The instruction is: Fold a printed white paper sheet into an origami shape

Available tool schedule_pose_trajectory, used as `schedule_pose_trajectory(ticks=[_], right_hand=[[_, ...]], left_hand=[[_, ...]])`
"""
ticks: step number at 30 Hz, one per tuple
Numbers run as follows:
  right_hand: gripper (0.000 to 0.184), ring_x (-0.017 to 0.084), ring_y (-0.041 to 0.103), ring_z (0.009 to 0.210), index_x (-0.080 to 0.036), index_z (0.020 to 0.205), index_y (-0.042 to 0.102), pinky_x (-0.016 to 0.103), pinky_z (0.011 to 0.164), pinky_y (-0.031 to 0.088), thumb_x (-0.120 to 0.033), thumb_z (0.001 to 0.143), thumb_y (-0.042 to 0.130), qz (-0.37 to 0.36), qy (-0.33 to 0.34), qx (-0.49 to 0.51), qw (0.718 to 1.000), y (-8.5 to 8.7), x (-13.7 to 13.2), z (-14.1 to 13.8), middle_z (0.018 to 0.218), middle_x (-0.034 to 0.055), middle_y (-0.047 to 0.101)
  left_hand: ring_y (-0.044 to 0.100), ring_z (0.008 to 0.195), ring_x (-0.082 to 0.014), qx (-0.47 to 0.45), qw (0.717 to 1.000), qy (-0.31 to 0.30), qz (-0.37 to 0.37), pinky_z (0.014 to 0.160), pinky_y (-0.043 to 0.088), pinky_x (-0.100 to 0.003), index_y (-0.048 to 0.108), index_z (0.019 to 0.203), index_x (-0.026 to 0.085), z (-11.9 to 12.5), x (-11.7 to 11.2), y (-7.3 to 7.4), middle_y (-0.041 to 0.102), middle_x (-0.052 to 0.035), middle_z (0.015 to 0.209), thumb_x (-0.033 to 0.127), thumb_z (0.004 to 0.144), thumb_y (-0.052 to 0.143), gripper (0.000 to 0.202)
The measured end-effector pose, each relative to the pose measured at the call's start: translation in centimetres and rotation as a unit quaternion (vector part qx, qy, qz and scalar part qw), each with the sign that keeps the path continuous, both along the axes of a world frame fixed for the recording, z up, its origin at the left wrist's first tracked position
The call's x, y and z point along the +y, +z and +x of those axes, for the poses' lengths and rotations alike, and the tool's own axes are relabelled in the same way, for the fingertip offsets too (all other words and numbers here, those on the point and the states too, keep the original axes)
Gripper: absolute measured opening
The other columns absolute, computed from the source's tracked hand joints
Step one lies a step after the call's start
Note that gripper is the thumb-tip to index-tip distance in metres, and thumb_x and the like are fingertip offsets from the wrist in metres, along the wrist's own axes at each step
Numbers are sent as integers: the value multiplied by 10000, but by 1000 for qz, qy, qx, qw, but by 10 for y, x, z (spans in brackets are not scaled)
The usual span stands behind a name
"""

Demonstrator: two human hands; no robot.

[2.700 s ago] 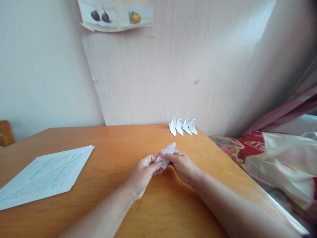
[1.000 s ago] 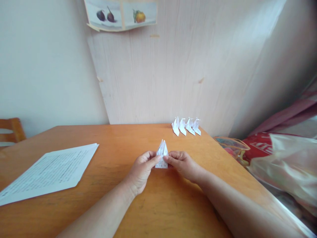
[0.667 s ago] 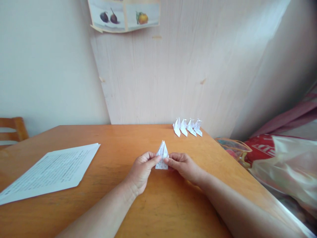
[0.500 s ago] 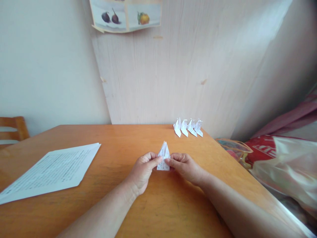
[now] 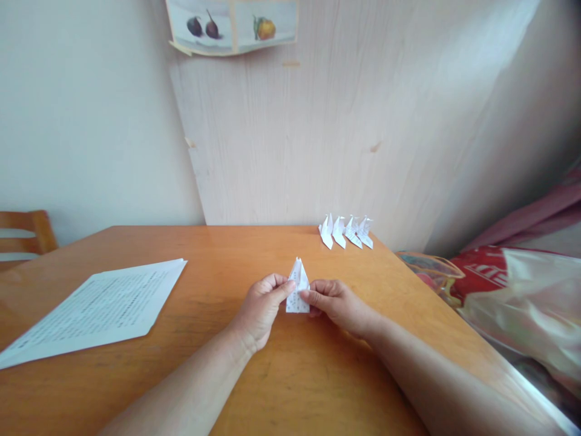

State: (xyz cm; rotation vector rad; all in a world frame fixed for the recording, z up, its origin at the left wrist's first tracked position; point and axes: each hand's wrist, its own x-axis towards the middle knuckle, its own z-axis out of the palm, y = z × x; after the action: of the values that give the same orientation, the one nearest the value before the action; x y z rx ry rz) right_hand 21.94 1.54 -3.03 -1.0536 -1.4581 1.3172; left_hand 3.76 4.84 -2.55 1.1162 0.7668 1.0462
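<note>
A small piece of folded paper (image 5: 297, 303), white with printed marks, is held upright between my two hands over the table. It narrows to a point at the top and has a straight bottom edge. My left hand (image 5: 265, 303) pinches its left side, thumb on the front face. On the right side, my right hand (image 5: 338, 303) grips it the same way, with the thumb across the lower middle. The fingers behind the paper are mostly hidden. Farther back on the right stand several folded paper birds (image 5: 339, 233) in a row.
A stack of printed sheets (image 5: 104, 306) lies on the wooden table (image 5: 272, 387) at left. Beyond the table's right edge are a red bag (image 5: 481, 272) and a whitish plastic bag (image 5: 535, 309). A chair (image 5: 43, 233) stands at far left; fruit pictures (image 5: 233, 27) hang on the wall behind.
Both hands still hold the folded paper, which sits slightly farther left in view. My left thumb is a little higher on it. The whole view has shifted slightly.
</note>
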Motion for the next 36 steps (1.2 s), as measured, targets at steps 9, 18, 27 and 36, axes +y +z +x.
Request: schedule_pose_trajectory(ticks=[9, 18, 27, 36], right_hand=[[393, 113, 413, 585, -194, 750, 638, 271, 576, 313, -569, 853, 690, 8, 7, -28, 1000, 0, -1, 1, 653, -28, 532], [420, 112, 357, 576, -193, 761, 631, 267, 545, 265, -601, 853, 667, 35, -32, -60, 997, -4, 3, 5, 634, -39, 483], [317, 189, 566, 777, -205, 909, 731, 292, 702, 413, -485, 940, 587, 147, -65, -157, 974, -12, 8, 7, 835, 19, 669], [222, 211, 621, 834, -222, 925, 741, 318, 768, 440, -376, 949, 582, 182, -68, -194, 962, -9, 7, 8, 935, 37, 719]], left_hand=[[579, 708, -158, 15, 1000, 18, 21, 714, 452, -289, 643, 756, 172, 0, 2, -1, 674, -8, 719, 419, 740, 808, 298], [647, 897, -199, 7, 1000, -9, 20, 824, 472, -316, 723, 1029, 173, -1, 4, -1, 743, -74, 1022, 411, 800, 768, 333], [651, 954, -231, 51, 997, 17, 46, 798, 462, -322, 755, 982, 175, -3, 3, 2, 760, -83, 992, 442, 835, 670, 317], [652, 912, -208, 45, 998, 21, 39, 803, 454, -314, 758, 956, 180, -2, -1, 7, 769, -81, 983, 334, 793, 688, 235]])
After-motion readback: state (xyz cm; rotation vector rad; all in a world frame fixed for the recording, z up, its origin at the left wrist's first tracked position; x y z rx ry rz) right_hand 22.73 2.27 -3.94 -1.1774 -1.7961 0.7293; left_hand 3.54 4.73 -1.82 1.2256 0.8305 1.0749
